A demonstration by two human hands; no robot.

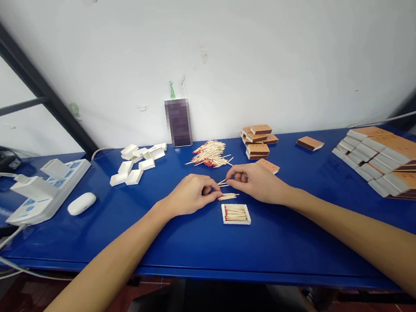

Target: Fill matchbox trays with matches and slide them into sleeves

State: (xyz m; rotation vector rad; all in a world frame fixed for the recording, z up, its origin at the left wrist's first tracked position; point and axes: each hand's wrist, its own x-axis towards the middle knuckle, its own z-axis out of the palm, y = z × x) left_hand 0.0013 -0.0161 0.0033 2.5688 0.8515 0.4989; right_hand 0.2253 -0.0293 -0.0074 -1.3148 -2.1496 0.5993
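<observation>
Your left fingers [211, 182] and right fingers [235, 171] curled nearly together, any hold unclear, and a nudge could have scattered the loose matches [229, 196] near the tray [237, 222].

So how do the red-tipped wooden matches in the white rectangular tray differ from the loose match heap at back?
Tray matches lie roughly side by side; the loose match heap is crisscrossed.
Tray matches sit inside the white rectangular tray; the heap lies directly on the blue table.
The heap clearly outnumbers the tray matches.
Both: pale sticks, red tips.
</observation>
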